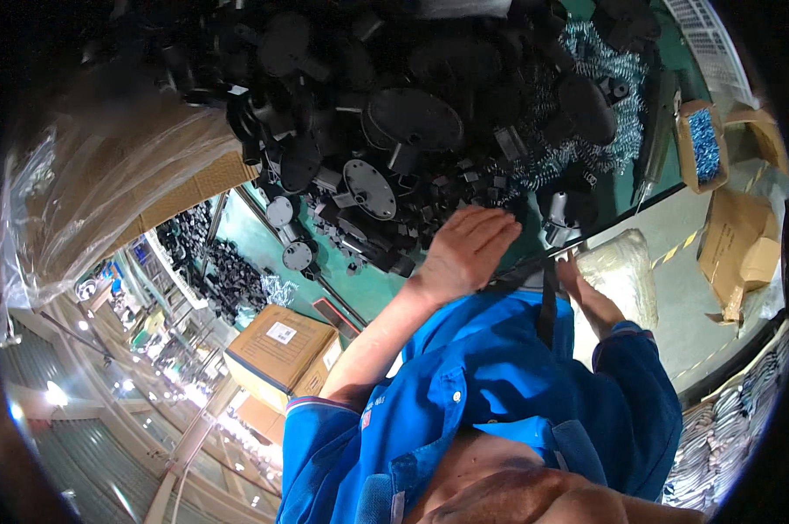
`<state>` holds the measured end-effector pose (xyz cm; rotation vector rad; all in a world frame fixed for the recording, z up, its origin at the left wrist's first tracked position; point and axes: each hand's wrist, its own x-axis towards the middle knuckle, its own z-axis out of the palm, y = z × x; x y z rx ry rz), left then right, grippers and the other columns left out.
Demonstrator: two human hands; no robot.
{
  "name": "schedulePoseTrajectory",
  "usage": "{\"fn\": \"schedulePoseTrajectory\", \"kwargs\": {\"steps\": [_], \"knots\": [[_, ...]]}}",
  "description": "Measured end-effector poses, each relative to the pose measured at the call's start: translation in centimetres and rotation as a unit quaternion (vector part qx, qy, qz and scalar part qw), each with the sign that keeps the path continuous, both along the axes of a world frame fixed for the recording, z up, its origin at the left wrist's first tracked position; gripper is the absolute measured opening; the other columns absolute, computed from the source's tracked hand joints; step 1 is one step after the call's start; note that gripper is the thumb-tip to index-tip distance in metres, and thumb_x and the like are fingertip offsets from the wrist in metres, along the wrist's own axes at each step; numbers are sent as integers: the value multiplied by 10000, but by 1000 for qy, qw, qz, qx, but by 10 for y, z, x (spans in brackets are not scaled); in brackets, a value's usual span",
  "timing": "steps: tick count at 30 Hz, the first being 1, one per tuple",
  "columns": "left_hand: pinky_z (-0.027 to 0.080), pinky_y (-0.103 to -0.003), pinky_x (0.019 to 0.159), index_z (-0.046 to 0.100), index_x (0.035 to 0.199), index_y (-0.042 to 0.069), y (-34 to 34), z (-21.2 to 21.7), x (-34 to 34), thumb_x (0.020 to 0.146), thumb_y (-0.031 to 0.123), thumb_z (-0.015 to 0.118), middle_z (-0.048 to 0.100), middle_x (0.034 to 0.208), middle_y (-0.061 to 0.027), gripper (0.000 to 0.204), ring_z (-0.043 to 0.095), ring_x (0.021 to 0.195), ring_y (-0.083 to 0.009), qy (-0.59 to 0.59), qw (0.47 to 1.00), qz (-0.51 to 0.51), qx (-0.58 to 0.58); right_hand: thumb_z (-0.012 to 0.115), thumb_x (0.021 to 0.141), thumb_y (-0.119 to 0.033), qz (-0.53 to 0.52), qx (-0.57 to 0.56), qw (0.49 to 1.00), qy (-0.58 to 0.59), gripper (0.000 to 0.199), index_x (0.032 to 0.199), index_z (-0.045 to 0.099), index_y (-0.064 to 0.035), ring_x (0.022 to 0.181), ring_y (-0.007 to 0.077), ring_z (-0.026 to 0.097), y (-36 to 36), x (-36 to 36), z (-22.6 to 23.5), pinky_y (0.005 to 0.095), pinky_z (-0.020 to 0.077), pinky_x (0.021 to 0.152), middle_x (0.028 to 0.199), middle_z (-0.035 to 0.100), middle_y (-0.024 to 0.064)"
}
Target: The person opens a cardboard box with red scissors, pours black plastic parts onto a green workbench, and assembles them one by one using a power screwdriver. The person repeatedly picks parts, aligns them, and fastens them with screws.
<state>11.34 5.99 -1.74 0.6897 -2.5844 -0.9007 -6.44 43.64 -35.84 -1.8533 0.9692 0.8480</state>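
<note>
My left hand [467, 253] is over the near edge of a pile of small black blocks [475, 185], its fingers stretched out side by side, palm down; I see nothing gripped in it. My right hand [572, 278] is at the table's near edge, just below a black round part with a shiny metal stem [558, 218]. A long dark strip [547, 306] runs down beside that hand, in front of my blue clothing. Most of the right fingers are hidden, and whether they touch the strip or the stem I cannot tell.
Black disc-shaped parts [412, 120] with stems heap across the green table [360, 293]. Metal springs [617, 131] lie at right, near a box of blue screws [703, 144]. Cardboard boxes [281, 345] stand at left; a plastic-wrapped bundle [621, 275] is beyond my right hand.
</note>
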Motion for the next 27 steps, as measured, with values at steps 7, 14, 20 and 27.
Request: {"fn": "schedulePoseTrajectory", "kwargs": {"steps": [7,14,20,27], "knots": [[520,-402,849,652,1105,-9,50,-15,-31,739,46,636,665,1110,-153,371,656,961,-298,-8,985,-84,148,524,886,-243,-74,-59,995,28,399,1264,572,-124,1302,337,430,-23,-35,13,692,135,1110,1330,548,145],[499,-422,913,660,1106,18,61,-37,-33,743,32,633,661,1141,-130,364,635,1048,-292,-54,991,-10,120,509,905,-262,-180,-140,970,83,464,1347,520,-121,1356,354,387,-88,-82,17,709,113,1104,1356,543,161],[478,-422,933,663,1115,40,81,-51,-26,721,31,648,654,1145,-96,394,606,1081,-271,-72,995,25,56,528,920,-289,-244,-61,950,187,579,1454,403,-102,1421,398,283,-136,-142,85,732,123,1086,1462,420,217],[491,-387,756,676,1087,44,95,-76,-42,720,20,675,641,1030,-95,368,611,883,-281,-3,991,133,-16,571,877,-267,-193,-130,956,179,705,1504,282,-127,1429,436,231,-79,-197,51,722,231,1048,1547,246,226]]}}
